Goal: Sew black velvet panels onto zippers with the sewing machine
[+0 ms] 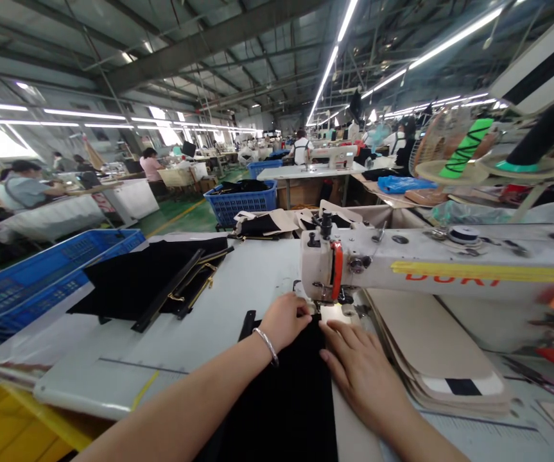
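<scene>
A long strip of black fabric runs from the table's near edge up to the needle area of a white sewing machine. My left hand, with a silver bangle at the wrist, pinches the fabric's far end just left of the presser foot. On the fabric's right edge lies my right hand, its fingers stretched out and flat, partly over a pale piece beneath. The needle tip is hard to make out behind the fingers. Right of this hand, a stack of beige panels sits under the machine arm.
Black pieces with gold zippers lie on the table's left. Blue crates and a yellow bin stand beyond its left side. Scissors rest at right, below thread cones. Other people work at machines farther back.
</scene>
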A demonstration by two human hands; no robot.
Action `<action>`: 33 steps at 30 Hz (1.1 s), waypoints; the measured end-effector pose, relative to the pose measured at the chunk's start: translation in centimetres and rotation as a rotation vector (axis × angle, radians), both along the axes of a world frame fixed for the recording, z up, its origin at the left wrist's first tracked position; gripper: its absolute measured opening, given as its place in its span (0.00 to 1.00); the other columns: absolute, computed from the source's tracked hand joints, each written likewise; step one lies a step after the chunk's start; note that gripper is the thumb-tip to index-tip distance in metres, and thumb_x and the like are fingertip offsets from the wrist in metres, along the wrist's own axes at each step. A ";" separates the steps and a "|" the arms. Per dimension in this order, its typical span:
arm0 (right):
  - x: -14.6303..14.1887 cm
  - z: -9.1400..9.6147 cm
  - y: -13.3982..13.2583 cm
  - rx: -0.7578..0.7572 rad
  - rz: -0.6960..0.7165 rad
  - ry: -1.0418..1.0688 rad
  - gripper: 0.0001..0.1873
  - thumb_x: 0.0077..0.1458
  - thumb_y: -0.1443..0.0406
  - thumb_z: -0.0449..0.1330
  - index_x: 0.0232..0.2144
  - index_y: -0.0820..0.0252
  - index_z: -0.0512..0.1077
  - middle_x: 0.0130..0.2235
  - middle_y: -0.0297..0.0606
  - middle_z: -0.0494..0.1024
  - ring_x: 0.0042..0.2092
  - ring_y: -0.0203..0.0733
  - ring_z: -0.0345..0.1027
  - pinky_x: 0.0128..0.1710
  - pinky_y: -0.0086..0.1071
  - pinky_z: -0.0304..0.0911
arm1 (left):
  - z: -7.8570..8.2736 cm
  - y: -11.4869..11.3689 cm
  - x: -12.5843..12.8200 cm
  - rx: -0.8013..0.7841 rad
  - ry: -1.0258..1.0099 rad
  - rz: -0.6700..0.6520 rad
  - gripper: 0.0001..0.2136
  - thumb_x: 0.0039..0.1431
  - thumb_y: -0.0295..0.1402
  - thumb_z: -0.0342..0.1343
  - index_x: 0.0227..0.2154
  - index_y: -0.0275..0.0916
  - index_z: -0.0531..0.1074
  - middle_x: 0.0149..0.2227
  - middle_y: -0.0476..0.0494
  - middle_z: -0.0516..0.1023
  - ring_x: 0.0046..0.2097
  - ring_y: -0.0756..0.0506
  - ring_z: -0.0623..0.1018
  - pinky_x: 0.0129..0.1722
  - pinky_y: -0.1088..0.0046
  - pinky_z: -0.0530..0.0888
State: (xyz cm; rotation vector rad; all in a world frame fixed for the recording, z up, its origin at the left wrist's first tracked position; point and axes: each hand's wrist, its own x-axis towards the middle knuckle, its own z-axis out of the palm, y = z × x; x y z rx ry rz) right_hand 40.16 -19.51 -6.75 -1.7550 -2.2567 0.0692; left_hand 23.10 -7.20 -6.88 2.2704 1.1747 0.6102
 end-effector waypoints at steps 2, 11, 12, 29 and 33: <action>0.0 0.1 0.0 -0.004 0.003 0.000 0.25 0.66 0.54 0.44 0.62 0.52 0.56 0.59 0.37 0.64 0.58 0.48 0.54 0.56 0.47 0.53 | 0.0 0.1 0.0 0.011 -0.004 0.018 0.03 0.51 0.29 0.57 0.26 0.38 0.75 0.31 0.46 0.74 0.34 0.47 0.73 0.36 0.71 0.69; -0.1 -0.2 0.2 0.014 -0.009 -0.014 0.26 0.66 0.54 0.45 0.63 0.52 0.55 0.58 0.38 0.64 0.57 0.49 0.55 0.54 0.47 0.53 | -0.5 0.6 0.5 0.039 -0.015 0.030 0.03 0.52 0.28 0.57 0.28 0.38 0.76 0.33 0.45 0.75 0.36 0.47 0.74 0.38 0.71 0.71; -0.1 -0.2 0.2 0.011 -0.011 -0.016 0.26 0.66 0.54 0.45 0.63 0.52 0.55 0.58 0.38 0.64 0.57 0.49 0.55 0.55 0.47 0.53 | -0.5 0.7 0.6 0.043 -0.012 0.029 0.03 0.52 0.28 0.57 0.28 0.38 0.76 0.33 0.45 0.75 0.36 0.47 0.74 0.38 0.71 0.71; 0.0 -0.5 0.3 0.033 -0.037 0.004 0.22 0.64 0.58 0.48 0.59 0.51 0.61 0.57 0.37 0.65 0.56 0.47 0.57 0.56 0.47 0.55 | 0.8 -3.3 -1.3 0.241 0.210 -0.270 0.14 0.64 0.30 0.50 0.51 0.38 0.69 0.55 0.43 0.72 0.59 0.45 0.68 0.63 0.61 0.63; 0.0 -0.5 0.5 0.060 -0.021 -0.008 0.22 0.63 0.58 0.50 0.59 0.52 0.62 0.56 0.40 0.66 0.55 0.49 0.59 0.55 0.48 0.58 | 0.5 -3.1 -1.1 0.248 0.193 -0.262 0.13 0.64 0.30 0.50 0.50 0.38 0.69 0.55 0.43 0.72 0.59 0.45 0.69 0.63 0.63 0.63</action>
